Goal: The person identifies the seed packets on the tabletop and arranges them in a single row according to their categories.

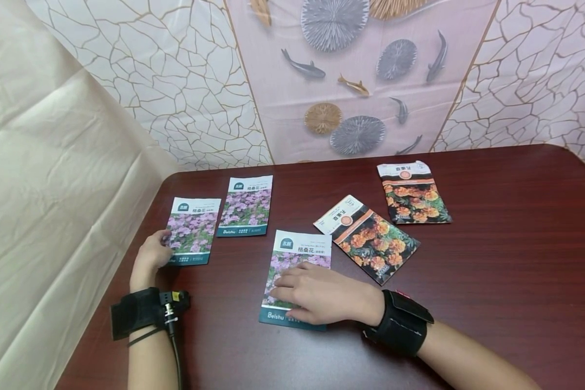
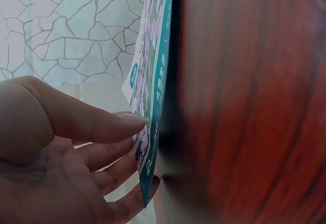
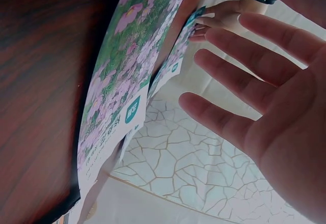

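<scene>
Pinching the leftmost purple-flower packet at its near left edge, our left hand had its thumb on the printed face and its fingers behind it. We had our right hand wide, fingers stretched out and slightly spread, over the near purple-flower packet; the right wrist view showed a gap between the palm and the print, so we held nothing there. That packet lay under the right hand and well to the right of the left one. Just right of the leftmost packet, and a little farther off, we saw the far purple-flower packet, beyond both hands. To the far right of the right hand lay two orange-flower packets: the tilted one close by the near purple packet, and the farther one toward the dark red table's far edge.
</scene>
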`<state>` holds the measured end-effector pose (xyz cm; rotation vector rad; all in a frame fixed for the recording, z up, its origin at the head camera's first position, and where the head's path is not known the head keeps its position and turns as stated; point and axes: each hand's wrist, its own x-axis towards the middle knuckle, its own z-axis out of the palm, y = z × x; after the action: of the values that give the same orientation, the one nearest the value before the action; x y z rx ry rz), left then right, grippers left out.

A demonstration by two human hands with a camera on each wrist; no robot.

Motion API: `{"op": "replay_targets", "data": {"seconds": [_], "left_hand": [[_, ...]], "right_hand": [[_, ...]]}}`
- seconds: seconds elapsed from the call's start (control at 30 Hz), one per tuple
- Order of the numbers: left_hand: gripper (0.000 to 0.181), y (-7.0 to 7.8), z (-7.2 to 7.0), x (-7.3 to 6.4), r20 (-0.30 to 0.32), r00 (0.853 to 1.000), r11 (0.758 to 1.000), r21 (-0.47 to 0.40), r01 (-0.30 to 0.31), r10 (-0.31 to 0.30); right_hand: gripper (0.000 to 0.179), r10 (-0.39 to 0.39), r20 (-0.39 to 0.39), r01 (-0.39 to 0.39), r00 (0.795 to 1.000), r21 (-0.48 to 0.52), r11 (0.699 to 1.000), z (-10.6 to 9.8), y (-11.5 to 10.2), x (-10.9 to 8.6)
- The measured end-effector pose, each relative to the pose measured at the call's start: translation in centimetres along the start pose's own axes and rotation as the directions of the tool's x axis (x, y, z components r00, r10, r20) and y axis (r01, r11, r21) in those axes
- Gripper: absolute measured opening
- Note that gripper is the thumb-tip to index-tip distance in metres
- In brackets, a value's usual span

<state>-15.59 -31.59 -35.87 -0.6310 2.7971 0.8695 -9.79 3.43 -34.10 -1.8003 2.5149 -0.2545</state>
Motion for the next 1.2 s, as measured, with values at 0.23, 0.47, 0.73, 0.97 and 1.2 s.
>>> {"op": "replay_targets", "data": {"seconds": [0.23,0.47,0.73,0.97,1.2], "left_hand": [[0.057,0.2,-0.2,0.0,0.032,0.999,0.999,0.044,-0.022,0.021],[0.054,1.2,-0.3,-0.4,0.031,0.987,0.985,0.074,-0.156,0.155],[0.052,4.2,0.5,-1.5,0.054,0.936,0.918,0.185,-0.352,0.348],[0.051,6.7,2.3,-2.4,0.137,0.85,0.811,0.252,-0.527,0.509],[0.044,8.4,4.2,-3.1,0.227,0.772,0.731,0.248,-0.636,0.594]], "right_hand": [[0.041,0.015,0.016,-0.016,1.0,0.03,0.999,-0.1,0.0,0.0],[0.041,0.013,-0.018,-0.012,1.0,0.045,0.999,-0.3,0.3,-0.1],[0.036,0.057,-0.113,-0.037,0.992,0.173,0.984,-1.4,1.4,0.2],[0.033,0.192,-0.117,-0.131,0.974,0.399,0.908,-2.1,3.3,1.5],[0.025,0.404,-0.126,-0.255,0.906,0.599,0.759,-1.4,6.1,3.4]]}}
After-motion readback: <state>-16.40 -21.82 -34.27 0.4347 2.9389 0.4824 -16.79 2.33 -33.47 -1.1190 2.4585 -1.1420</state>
